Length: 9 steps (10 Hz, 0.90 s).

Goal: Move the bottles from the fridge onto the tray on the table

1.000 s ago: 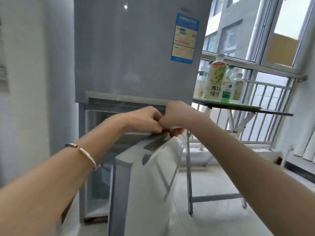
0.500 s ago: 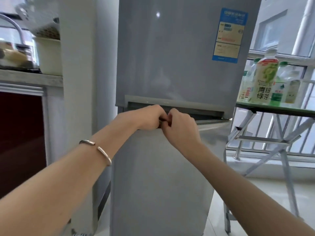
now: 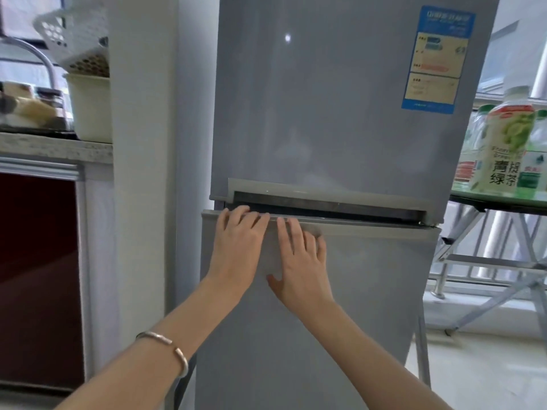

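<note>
folding table (image 3: 509, 206) at 3 o'clock carries green tray (image 3: 467, 194); bottles (image 3: 507, 143) upright on tray. Counter (image 3: 56, 149) at 9 o'clock: cream tub (image 3: 88, 109).

Home kitchen: fridge (image 3: 340, 113), counter (image 3: 53, 149), faucet (image 3: 35, 54).

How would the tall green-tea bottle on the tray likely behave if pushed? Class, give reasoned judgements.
The tall green-tea bottle stands upright and narrow, so a push near its cap would probably tip it. Its round body would likely roll once down. Other bottles crowd it on the tray, so it may knock neighbours.
</note>
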{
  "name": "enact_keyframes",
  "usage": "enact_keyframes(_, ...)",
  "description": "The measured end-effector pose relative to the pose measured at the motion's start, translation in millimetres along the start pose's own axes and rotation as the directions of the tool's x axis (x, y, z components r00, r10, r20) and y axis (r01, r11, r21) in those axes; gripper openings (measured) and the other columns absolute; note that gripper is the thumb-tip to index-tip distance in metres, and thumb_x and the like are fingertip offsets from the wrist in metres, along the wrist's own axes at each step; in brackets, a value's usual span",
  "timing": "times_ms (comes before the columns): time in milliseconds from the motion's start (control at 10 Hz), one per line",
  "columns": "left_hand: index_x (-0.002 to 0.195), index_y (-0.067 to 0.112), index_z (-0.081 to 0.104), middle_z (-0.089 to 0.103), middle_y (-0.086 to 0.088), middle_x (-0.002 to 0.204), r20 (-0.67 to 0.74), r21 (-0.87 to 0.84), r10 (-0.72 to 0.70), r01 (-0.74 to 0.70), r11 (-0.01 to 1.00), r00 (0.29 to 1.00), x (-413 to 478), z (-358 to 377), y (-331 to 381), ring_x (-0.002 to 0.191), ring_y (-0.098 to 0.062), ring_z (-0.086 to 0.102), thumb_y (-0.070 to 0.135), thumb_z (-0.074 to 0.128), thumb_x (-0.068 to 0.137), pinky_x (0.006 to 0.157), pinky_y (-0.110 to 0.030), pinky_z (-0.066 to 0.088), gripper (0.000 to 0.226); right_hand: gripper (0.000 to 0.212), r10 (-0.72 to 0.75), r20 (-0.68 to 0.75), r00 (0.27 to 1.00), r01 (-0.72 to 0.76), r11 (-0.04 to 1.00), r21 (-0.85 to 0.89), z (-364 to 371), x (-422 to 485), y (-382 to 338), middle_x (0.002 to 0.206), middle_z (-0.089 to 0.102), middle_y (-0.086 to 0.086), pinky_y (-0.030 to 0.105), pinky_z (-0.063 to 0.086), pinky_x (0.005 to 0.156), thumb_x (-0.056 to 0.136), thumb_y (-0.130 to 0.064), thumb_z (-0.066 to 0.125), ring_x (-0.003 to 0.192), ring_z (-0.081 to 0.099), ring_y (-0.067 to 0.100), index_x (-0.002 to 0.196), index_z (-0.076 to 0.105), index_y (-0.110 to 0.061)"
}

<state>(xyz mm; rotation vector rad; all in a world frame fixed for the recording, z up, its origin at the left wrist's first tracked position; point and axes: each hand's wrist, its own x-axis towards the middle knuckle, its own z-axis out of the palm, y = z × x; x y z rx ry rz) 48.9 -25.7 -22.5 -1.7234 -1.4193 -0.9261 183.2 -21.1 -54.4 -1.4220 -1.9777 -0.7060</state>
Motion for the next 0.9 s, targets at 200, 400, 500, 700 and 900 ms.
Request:
enact_keyframes(200, 0.14, 0.014, 0.049, 0.056, -0.013, 0.132, 0.114, 0.044, -0.103, 0.099, 0.994, 0.988, 6.2, 31.7, -0.1, 0.125, -0.03, 0.052, 0.009, 0.079, 0.073, 0.099, -0.04, 0.047, 0.074, 0.112, 0.04, 0.035, 0.999, -0.038, 0.997, -0.063, 22.5, 22.0, -4.5, 0.157, 0.028, 0.014, 0.062, 0.035, 0.106, 0.065, -0.034, 0.08, 0.117, 0.051, 0.035, 0.153, 0.015, -0.011)
enact_keyframes(400, 0.138, 0.009, 0.052, 0.06, -0.012, 0.127, 0.085, 0.01, -0.073, 0.072, 0.997, 0.994, 5.4, 42.2, -6.8, 0.121, -0.03, 0.057, 0.002, 0.08, 0.063, 0.082, -0.035, 0.057, 0.08, 0.117, 0.045, 0.047, 0.998, -0.043, 0.998, -0.053, 38.6, 26.4, -6.3, 0.161, 0.004, 0.011, 0.066, 0.019, 0.112, 0.072, -0.024, 0.074, 0.113, 0.05, 0.032, 0.149, -0.014, -0.013)
enact_keyframes(500, 0.139, 0.01, 0.05, 0.059, -0.012, 0.13, 0.076, 0.004, -0.073, 0.073, 0.997, 0.994, 3.4, 45.3, -6.5, 0.123, -0.03, 0.056, 0.004, 0.08, 0.063, 0.079, -0.035, 0.059, 0.082, 0.119, 0.047, 0.052, 0.998, -0.044, 0.997, -0.068, 36.4, 27.6, -8.8, 0.161, -0.006, 0.01, 0.065, 0.013, 0.114, 0.075, -0.025, 0.072, 0.114, 0.05, 0.031, 0.148, -0.021, -0.013)
enact_keyframes(700, 0.149, 0.017, 0.034, 0.044, -0.008, 0.147, 0.185, -0.087, -0.129, 0.147, 0.985, 0.974, 6.0, 30.7, -0.5, 0.138, -0.027, 0.038, 0.023, 0.066, 0.085, 0.092, -0.037, 0.052, 0.072, 0.108, 0.008, 0.15, 0.989, -0.01, 1.0, 0.006, 14.9, 26.8, 1.2, 0.161, -0.019, 0.005, 0.059, 0.011, 0.117, 0.081, -0.02, 0.065, 0.124, 0.045, 0.033, 0.152, -0.016, -0.017)
enact_keyframes(900, 0.141, 0.018, 0.047, 0.049, -0.003, 0.143, -0.073, -0.651, -0.366, 0.234, 0.722, 0.928, 35.3, -44.6, -33.5, 0.132, -0.017, 0.045, 0.011, 0.052, 0.092, 0.107, -0.025, 0.034, 0.05, 0.075, 0.09, -0.26, 0.962, 0.049, 0.874, 0.484, -67.5, 1.7, 54.1, 0.158, 0.021, 0.007, 0.048, 0.034, 0.111, 0.079, -0.004, 0.056, 0.125, 0.049, 0.025, 0.149, 0.031, -0.019)
